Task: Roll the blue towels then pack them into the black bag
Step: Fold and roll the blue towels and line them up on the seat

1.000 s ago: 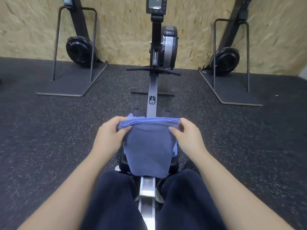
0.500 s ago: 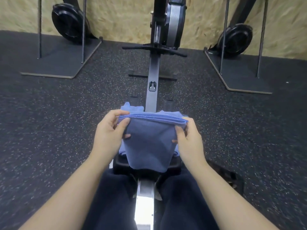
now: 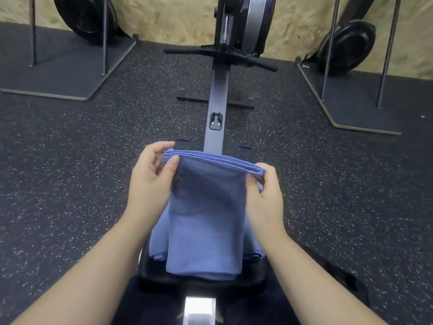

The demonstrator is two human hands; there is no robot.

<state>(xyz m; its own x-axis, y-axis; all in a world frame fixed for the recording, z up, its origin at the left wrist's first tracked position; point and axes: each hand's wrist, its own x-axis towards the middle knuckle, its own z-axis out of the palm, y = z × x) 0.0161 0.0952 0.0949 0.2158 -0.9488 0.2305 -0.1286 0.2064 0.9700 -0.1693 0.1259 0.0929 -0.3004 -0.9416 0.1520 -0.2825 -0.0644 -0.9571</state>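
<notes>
Rolling is not yet showing in any finished form: the folded blue towel (image 3: 206, 221) is hanging at the centre of the frame, its upper hemmed edge stretched between the two hands and its lower end resting on the dark seat (image 3: 201, 281) of the rowing machine (image 3: 216, 95). The left hand (image 3: 152, 181) is pinching the upper left corner between thumb and fingers, and the right hand (image 3: 264, 195) is pinching the upper right corner in the same way. More blue cloth (image 3: 159, 240) is lying on the seat behind the hanging one, seemingly waiting its turn. No black bag is plainly showing, so packing looks wholly ahead. Compared with half a second ago, the hands are sitting slightly wider apart on the edge, the towel is hanging longer and flatter, and the view is tilting further down.
</notes>
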